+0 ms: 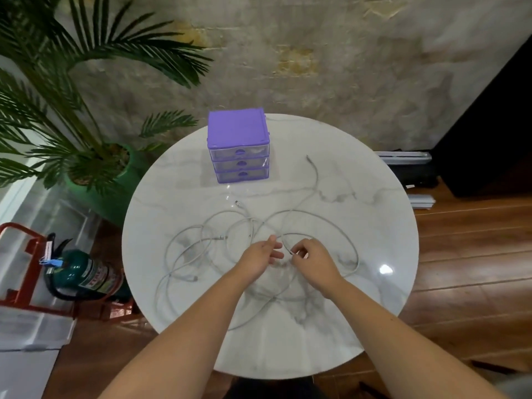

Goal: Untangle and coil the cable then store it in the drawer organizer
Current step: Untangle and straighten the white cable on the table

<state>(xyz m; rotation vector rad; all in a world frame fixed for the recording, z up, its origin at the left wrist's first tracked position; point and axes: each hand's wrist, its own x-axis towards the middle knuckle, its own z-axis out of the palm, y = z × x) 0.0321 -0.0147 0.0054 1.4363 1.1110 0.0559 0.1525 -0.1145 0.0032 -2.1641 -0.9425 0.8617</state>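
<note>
A long white cable (331, 223) lies in tangled loops across the middle of a round white marble table (374, 312). One end of it reaches toward the far right of the tabletop. My right hand (312, 259) pinches a strand of the cable at its fingertips. My left hand (263, 256) hovers just left of it, fingers spread, holding nothing that I can see. A purple drawer organizer (239, 145) with three clear drawers, all closed, stands at the table's far edge.
A potted palm in a green pot (112, 180) stands left of the table. A fire extinguisher (83, 275) in a red stand sits on the floor at left. Wooden floor and a dark cabinet (489, 133) lie to the right.
</note>
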